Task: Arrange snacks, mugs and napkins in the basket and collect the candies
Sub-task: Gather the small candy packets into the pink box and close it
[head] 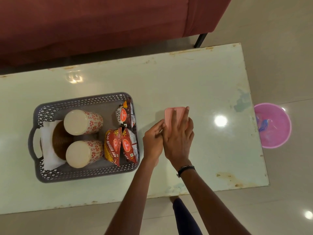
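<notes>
A grey perforated basket (81,175) stands on the table's left half. Inside it two floral mugs (83,122) (84,153) lie upside down over a white napkin (48,150) and a brown woven mat (59,141). Red snack packets (113,146) (126,114) stand along the basket's right side. Right of the basket sits a small pink box (169,114). My right hand (177,139) lies flat on its lid, fingers spread. My left hand (153,141) grips the box's left edge with its fingertips. No candies show; the box's inside is hidden.
The pale table (211,78) has worn, rusty edges. A maroon sofa (101,24) runs along its far side. A pink plastic bin (277,138) with wrappers inside stands on the floor past the table's right end. My leg (184,217) is at the near edge.
</notes>
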A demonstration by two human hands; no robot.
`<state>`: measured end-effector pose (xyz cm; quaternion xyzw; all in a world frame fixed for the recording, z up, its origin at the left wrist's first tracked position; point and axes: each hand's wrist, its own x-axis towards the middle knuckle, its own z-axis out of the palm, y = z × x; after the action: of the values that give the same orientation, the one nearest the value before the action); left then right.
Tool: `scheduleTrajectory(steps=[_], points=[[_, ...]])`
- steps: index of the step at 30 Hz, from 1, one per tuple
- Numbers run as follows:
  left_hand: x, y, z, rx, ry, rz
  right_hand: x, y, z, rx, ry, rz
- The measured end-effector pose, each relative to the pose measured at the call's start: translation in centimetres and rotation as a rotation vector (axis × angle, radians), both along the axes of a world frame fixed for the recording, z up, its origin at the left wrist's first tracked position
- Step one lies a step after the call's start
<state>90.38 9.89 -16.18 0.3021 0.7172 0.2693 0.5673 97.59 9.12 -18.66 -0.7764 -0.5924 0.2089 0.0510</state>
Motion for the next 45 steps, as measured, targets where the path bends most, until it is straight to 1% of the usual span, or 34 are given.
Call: scheduleTrajectory(steps=[9,12,14,18,21,23,25,26,28,29,30,32,34,36,38,41,45], points=[[-0.2,0.5,-0.2,-0.023,-0.039,0.065,0.0,-0.6,-0.5,-0.015,0.005,0.026],[0.2,1.6,-0.3,-0.011,0.048,0.071,0.3,-0.8,-0.9,-0.009,0.007,0.042],[0.3,2.5,-0.5,0.003,0.13,0.032,0.3,-0.8,-1.1,0.001,-0.005,0.042],[0.4,3.3,-0.5,-0.021,0.217,-0.048,0.0,-0.7,-1.4,0.003,-0.073,0.05],[0.7,3.5,-0.3,-0.001,0.309,-0.107,0.1,-0.7,-1.2,-0.027,-0.065,0.059],[0.9,3.6,0.0,0.001,0.342,-0.119,0.1,-0.6,-0.7,-0.033,-0.023,0.06],[0.9,3.7,0.2,-0.016,0.312,-0.117,0.4,-0.4,-0.2,0.022,0.103,0.063],[0.9,3.7,0.2,-0.027,0.29,-0.107,0.8,-0.4,-0.1,0.068,0.23,0.06],[0.7,3.8,0.0,-0.035,0.272,-0.086,2.6,-0.8,0.2,0.143,0.533,-0.051],[0.7,3.7,-0.2,-0.026,0.278,-0.084,3.8,-1.4,0.2,0.162,0.606,-0.128],[0.7,3.6,-0.2,-0.004,0.289,-0.088,4.9,-2.0,0.2,0.155,0.63,-0.189],[0.9,3.0,-0.2,0.074,0.336,-0.12,6.4,-3.3,0.5,0.124,0.623,-0.23],[1.2,1.8,0.1,0.189,0.446,-0.182,6.8,-3.9,0.5,0.11,0.634,-0.192],[1.5,0.0,0.6,0.321,0.604,-0.298,6.4,-4.0,0.2,0.087,0.64,-0.152],[1.6,-2.2,0.9,0.413,0.673,-0.427,5.5,-3.8,0.0,0.054,0.654,-0.144],[1.2,-5.4,0.2,0.414,0.694,-0.555,3.8,-3.6,0.0,0.05,0.689,-0.129],[0.2,-7.4,-0.4,0.341,0.743,-0.581,1.7,-3.5,-0.1,0.048,0.685,-0.11]])
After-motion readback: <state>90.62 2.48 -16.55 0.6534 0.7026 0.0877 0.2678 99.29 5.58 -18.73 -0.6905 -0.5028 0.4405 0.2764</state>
